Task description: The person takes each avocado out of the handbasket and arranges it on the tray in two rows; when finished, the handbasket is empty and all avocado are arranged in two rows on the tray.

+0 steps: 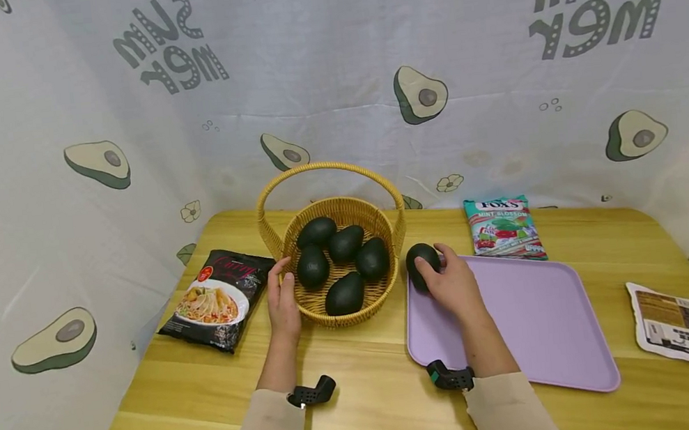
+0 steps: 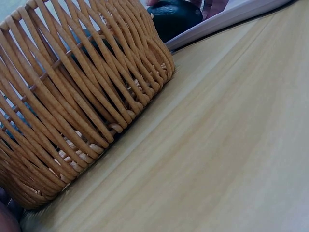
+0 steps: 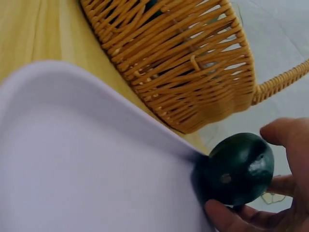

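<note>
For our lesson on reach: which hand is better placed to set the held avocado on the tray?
Probably the right hand: it grips the avocado at a corner of the tray, while the left hand is left of the basket.

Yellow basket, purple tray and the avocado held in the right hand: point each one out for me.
Yellow basket (image 3: 174, 63): right wrist view, on its woven outer wall.
Purple tray (image 1: 544, 313): head view, on its bare floor.
Held avocado (image 3: 239, 169): right wrist view, mid-body.
</note>
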`<state>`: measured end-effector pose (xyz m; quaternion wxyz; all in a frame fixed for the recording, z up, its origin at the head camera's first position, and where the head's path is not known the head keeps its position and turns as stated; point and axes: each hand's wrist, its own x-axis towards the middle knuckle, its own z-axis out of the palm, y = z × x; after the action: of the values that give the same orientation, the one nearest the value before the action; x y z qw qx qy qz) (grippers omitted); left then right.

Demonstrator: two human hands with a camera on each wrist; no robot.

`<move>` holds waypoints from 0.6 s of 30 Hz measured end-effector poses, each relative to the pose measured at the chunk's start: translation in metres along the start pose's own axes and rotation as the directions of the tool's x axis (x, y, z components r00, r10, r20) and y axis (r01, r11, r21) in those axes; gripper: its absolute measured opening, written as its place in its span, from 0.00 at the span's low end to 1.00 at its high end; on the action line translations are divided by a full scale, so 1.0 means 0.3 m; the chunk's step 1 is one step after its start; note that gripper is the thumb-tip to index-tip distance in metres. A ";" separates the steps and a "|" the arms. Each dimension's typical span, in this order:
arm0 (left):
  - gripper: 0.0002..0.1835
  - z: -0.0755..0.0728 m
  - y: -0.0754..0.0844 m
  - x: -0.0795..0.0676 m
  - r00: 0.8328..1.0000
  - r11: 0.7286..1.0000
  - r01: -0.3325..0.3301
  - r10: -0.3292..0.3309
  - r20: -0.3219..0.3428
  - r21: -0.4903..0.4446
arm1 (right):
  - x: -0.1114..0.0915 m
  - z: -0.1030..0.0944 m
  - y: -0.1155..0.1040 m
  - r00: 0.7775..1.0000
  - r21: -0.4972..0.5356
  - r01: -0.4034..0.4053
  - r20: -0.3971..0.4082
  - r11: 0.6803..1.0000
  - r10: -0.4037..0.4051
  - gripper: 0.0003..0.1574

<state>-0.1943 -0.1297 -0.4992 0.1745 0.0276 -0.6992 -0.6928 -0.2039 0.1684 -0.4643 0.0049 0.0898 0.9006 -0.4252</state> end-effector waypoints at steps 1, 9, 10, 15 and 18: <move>0.21 0.001 0.001 0.000 1.000 1.000 -0.001 0.001 0.001 -0.001 | -0.002 -0.006 -0.002 1.000 -0.008 0.010 0.013 1.000 -0.010 0.44; 0.21 0.000 0.003 -0.004 1.000 1.000 0.002 -0.002 0.002 0.000 | -0.003 -0.023 0.001 0.998 -0.022 0.041 0.056 0.999 -0.040 0.45; 0.21 0.000 0.004 -0.005 1.000 1.000 0.002 -0.002 0.003 0.000 | -0.003 -0.022 0.003 0.998 -0.020 0.042 0.055 0.999 -0.041 0.45; 0.21 0.000 0.006 -0.005 1.000 1.000 -0.002 0.002 0.000 0.006 | -0.003 -0.026 0.006 0.998 -0.008 0.042 0.055 0.999 -0.042 0.45; 0.21 0.001 0.008 -0.003 1.000 1.000 -0.004 0.004 -0.004 0.005 | -0.005 -0.033 0.005 0.997 -0.009 0.042 0.062 0.999 -0.041 0.46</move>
<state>-0.1930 -0.1291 -0.4970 0.1774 0.0281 -0.7005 -0.6907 -0.2017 0.1765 -0.4590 0.0242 0.0580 0.9039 -0.4231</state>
